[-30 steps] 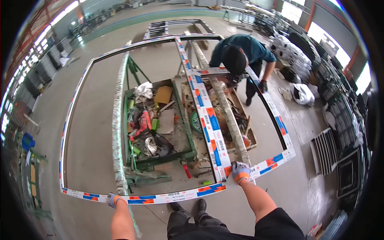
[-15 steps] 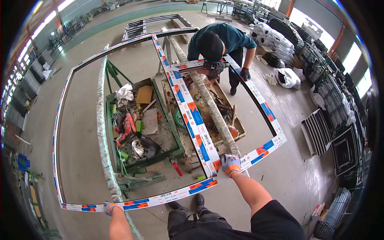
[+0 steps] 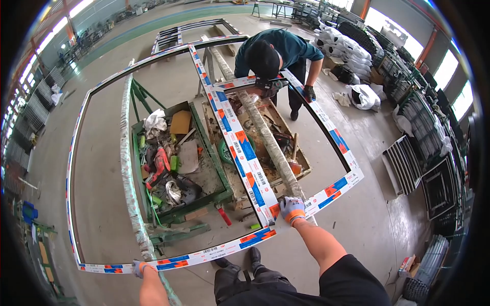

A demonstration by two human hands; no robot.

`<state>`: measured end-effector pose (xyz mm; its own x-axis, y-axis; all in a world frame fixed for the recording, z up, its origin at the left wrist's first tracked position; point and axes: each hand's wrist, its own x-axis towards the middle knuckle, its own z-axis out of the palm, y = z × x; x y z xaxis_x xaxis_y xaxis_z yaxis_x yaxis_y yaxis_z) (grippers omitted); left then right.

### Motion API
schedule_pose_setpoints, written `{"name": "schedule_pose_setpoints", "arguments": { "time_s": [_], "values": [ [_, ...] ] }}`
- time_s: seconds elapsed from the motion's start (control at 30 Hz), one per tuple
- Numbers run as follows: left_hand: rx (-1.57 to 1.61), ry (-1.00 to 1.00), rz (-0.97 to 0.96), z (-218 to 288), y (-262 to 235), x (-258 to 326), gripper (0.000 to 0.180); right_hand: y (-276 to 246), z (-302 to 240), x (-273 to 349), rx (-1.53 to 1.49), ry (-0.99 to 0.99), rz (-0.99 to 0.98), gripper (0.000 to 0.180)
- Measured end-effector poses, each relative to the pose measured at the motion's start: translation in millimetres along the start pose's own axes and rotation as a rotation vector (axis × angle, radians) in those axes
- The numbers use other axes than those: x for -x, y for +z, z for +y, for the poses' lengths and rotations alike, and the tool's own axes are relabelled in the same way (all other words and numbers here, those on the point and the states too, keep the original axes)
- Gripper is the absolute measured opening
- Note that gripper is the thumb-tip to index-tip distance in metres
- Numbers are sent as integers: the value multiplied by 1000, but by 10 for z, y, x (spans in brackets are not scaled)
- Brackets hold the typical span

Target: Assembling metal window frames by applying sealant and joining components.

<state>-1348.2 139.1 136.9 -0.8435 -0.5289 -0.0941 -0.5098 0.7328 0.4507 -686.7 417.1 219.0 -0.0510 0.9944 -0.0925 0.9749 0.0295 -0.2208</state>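
Note:
A large window frame (image 3: 248,162) wrapped in white, blue and orange protective film lies across two covered support bars. My left hand (image 3: 144,269), in a grey and orange glove, is closed around its near rail, left of my feet. My right hand (image 3: 293,209), gloved alike, grips the near rail beside the foot of the wide middle bar. Only the backs of my hands show; most fingertips are hidden. Across the frame, a co-worker (image 3: 286,48) in a dark green top bends over a crossbar, one dark-gloved hand on the right-hand rail and a dark tool at the other.
Under the frame stands a green tool cart (image 3: 224,191) holding a red power drill (image 3: 162,159), rags and scraps. Beside it is a second tray (image 3: 306,172) with tools. The padded support bar (image 3: 127,153) runs below the left pane. White sacks (image 3: 365,97) and stacked frames line the right.
The view has shifted slightly. The co-worker's head and tool hand have moved a little; both my hands keep their places on the frame.

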Motion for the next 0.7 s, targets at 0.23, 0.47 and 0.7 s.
{"name": "schedule_pose_setpoints", "arguments": {
  "time_s": [0.23, 0.47, 0.7],
  "values": [
    [29, 64, -203, -177, 114, -595, 48, 31, -131, -6, -18, -40, -27, 35],
    [-148, 228, -69, -75, 285, -198, 38, -48, -17, 62, -37, 11, -29, 34],
    [-143, 219, 215, -106, 564, -515, 38, -79, -67, 47, -28, 8, -48, 34]
  ]
}}
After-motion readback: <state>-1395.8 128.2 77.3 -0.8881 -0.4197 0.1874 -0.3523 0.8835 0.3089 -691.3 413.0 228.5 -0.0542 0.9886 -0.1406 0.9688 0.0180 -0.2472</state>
